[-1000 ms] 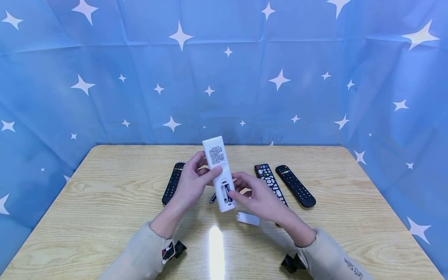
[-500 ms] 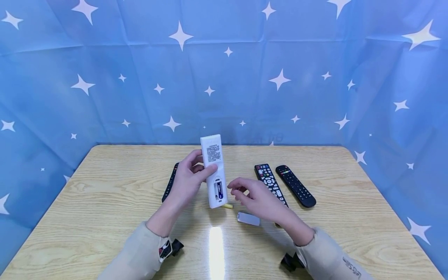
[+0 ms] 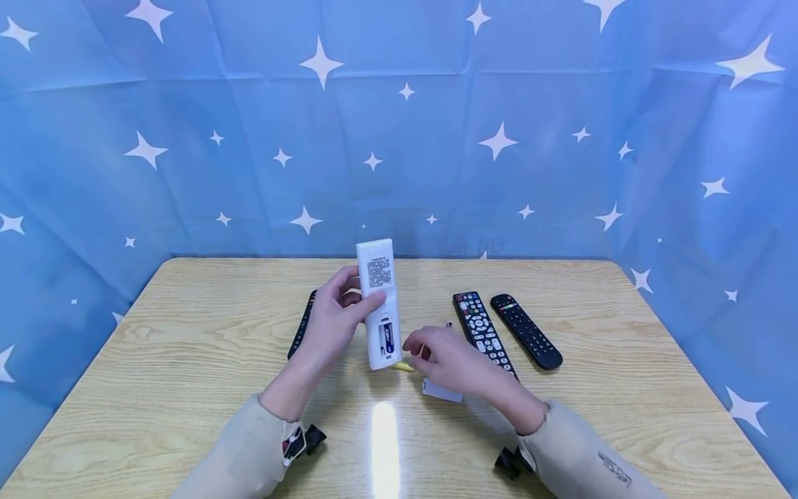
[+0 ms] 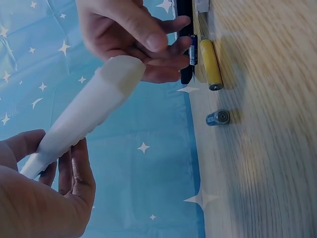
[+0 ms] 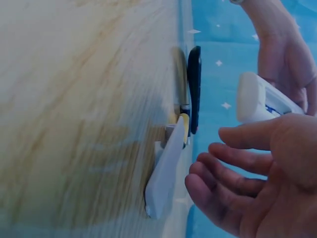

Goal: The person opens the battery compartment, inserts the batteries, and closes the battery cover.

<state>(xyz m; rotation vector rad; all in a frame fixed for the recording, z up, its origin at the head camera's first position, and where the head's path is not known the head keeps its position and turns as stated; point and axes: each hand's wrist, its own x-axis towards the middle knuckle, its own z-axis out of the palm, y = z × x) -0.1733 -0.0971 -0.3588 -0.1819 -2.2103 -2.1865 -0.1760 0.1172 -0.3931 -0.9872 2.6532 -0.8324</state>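
My left hand (image 3: 333, 315) grips a white remote control (image 3: 377, 298), its back facing me and the battery compartment uncovered. One dark blue battery (image 3: 388, 337) lies in that compartment; the slot beside it looks vacant. Just right of the remote's lower end is my right hand (image 3: 449, 357), fingers loosely bent, holding nothing. Partly hidden beneath that hand, the white battery cover (image 3: 441, 392) rests on the table. A yellow battery (image 4: 212, 64) lies behind the remote, and two blue batteries, one nearer (image 4: 218, 117) and one farther (image 4: 193, 50), show in the left wrist view.
To the right lie a black remote with white buttons (image 3: 479, 324) and a plain black remote (image 3: 526, 333). Another black remote (image 3: 303, 326) is partly covered by my left hand. A blue star-patterned curtain (image 3: 399, 138) hangs behind the wooden table (image 3: 206, 312).
My right hand has drawn away from the battery compartment and dropped lower toward the table. The left hand has shifted the white remote slightly left and turned it more upright.
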